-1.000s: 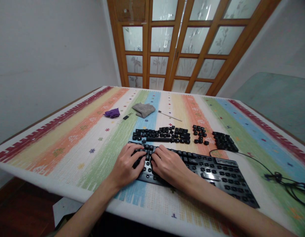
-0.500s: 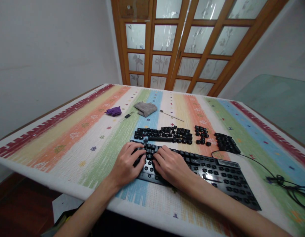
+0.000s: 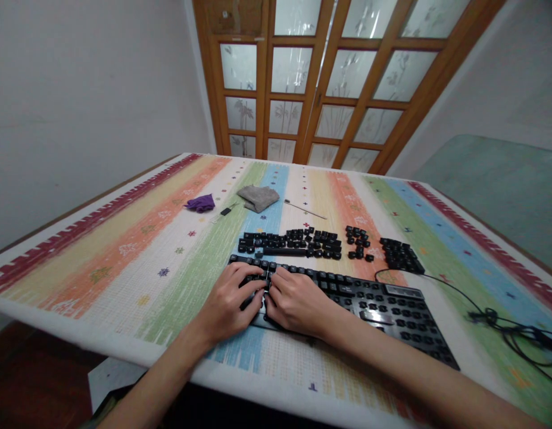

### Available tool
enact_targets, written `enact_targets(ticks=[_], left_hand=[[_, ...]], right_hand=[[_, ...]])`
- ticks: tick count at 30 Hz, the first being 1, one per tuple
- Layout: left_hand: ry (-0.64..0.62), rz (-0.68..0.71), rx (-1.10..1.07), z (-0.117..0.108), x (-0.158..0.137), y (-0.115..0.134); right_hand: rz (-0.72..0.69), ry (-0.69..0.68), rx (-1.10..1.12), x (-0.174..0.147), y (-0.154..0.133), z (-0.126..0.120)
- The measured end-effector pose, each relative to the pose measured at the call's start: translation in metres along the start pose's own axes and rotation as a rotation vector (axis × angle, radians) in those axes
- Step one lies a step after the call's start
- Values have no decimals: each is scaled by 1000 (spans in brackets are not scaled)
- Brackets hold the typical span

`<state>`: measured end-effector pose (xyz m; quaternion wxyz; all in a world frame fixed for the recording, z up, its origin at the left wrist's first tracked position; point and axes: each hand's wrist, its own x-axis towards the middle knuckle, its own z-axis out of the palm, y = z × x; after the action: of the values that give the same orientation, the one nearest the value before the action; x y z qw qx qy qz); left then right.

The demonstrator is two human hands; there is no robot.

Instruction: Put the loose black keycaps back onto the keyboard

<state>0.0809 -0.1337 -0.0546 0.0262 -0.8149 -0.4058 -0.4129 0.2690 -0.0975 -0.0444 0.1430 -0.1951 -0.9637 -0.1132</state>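
Note:
A black keyboard (image 3: 401, 316) lies slanted in front of me. Its right part shows bare key sockets, while keycaps sit along its top rows. My left hand (image 3: 226, 298) is on the keyboard's left end with curved fingers, thumb and index tips drawn close together. Right beside it, my right hand (image 3: 296, 301) rests on the same area, fingers curled and pressed together; whatever its fingertips hold is hidden. Behind the keyboard lie loose black keycaps (image 3: 289, 238), a smaller group of keycaps (image 3: 358, 241) and a block of number-pad keycaps (image 3: 401, 255).
Farther back on the striped tablecloth (image 3: 168, 310) are a purple cloth (image 3: 200, 203), a small black-handled wire tool (image 3: 225, 211), a grey cloth (image 3: 258, 198) and a thin stick (image 3: 305, 209). The keyboard's coiled cable (image 3: 526, 333) lies at right.
My right hand has shifted left along the keyboard, closer to my left hand, and its fingers are more tightly together. The whole view has shifted slightly.

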Motion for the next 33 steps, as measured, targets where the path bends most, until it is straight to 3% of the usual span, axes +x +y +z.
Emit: enact_targets(ticks=[6,9,11,15,19,26,33], left_hand=[[8,0,-5,-1,-1,0],[-42,19,-32,-1,-2,0],[-92,45,-51,0,-3,-1],[-225,98,-28,3,-7,-3],[-323,111,32,5,-7,-4],[-381,97,69,4,-4,-3],[-436,87,103,4,-5,-4]], right_hand=[[46,-19,105,2,15,-9],[159,0,220,6,49,-16],[318,38,203,10,76,-16],[504,-55,154,22,122,-4],[496,-101,122,31,145,11],[433,-185,140,44,158,27],[489,-131,182,47,160,23]])
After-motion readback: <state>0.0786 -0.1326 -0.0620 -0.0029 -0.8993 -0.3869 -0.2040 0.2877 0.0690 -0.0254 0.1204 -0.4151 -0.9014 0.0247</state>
